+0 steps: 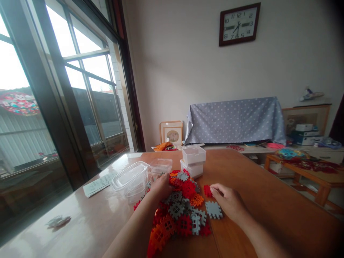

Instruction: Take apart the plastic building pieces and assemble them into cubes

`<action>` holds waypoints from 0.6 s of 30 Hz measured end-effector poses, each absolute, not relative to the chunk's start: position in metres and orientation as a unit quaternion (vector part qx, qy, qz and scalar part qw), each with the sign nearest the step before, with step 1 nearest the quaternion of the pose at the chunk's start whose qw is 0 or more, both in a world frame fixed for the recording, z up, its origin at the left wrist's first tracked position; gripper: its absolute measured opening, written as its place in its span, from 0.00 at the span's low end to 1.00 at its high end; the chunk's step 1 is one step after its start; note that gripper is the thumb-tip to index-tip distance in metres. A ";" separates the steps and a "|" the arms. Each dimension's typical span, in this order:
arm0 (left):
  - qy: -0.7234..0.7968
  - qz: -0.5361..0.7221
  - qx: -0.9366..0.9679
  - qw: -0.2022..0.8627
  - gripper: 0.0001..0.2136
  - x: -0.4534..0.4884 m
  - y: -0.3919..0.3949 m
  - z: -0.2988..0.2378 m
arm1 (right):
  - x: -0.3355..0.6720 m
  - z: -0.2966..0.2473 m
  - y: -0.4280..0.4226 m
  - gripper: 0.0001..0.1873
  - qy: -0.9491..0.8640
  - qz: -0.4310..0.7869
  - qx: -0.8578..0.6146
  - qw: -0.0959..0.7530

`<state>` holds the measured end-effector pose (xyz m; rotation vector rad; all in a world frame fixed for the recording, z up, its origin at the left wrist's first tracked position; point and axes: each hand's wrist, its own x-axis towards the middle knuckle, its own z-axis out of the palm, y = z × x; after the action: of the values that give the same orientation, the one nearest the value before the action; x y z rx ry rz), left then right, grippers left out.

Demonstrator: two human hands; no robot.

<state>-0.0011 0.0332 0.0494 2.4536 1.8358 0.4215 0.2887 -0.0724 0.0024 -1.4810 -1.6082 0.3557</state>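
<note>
A heap of red, orange and grey plastic interlocking building tiles (176, 210) lies on the table in front of me. At the far left side of the heap is my left hand (160, 186); its fingers reach down among the tiles and their tips are hidden. To the right of the heap, my right hand (228, 200) pinches a small red interlocking tile (208, 191) between thumb and fingers. A grey square tile (214, 210) with toothed edges lies flat on the table just below that hand. Some tiles in the heap have window-like openings.
Clear plastic containers (131, 181) stand left of the heap, and stacked white tubs (194, 157) stand behind it. A paper sheet (99, 184) and a small clear packet (57, 222) lie on the table's (258, 172) left side. A low wooden stand (322, 179) is beyond the right edge.
</note>
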 end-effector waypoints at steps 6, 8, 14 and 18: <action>0.587 0.172 0.791 0.027 0.07 -0.010 0.029 0.053 | 0.287 0.005 -0.074 0.22 -0.654 0.155 -0.593 0.445; 0.587 0.200 0.783 0.040 0.08 -0.014 0.030 0.053 | 0.287 0.006 -0.075 0.21 -0.653 0.156 -0.591 0.448; 0.581 0.296 0.748 0.126 0.09 -0.025 0.035 0.052 | 0.287 0.006 -0.075 0.22 -0.649 0.166 -0.592 0.449; 0.566 0.359 0.714 0.201 0.12 -0.023 0.029 0.051 | 0.286 0.006 -0.075 0.22 -0.646 0.182 -0.587 0.452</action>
<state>-0.0229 0.0287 0.0514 1.9955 1.5818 1.0035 0.2862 -0.0747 0.0060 -1.4497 -1.5963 0.4502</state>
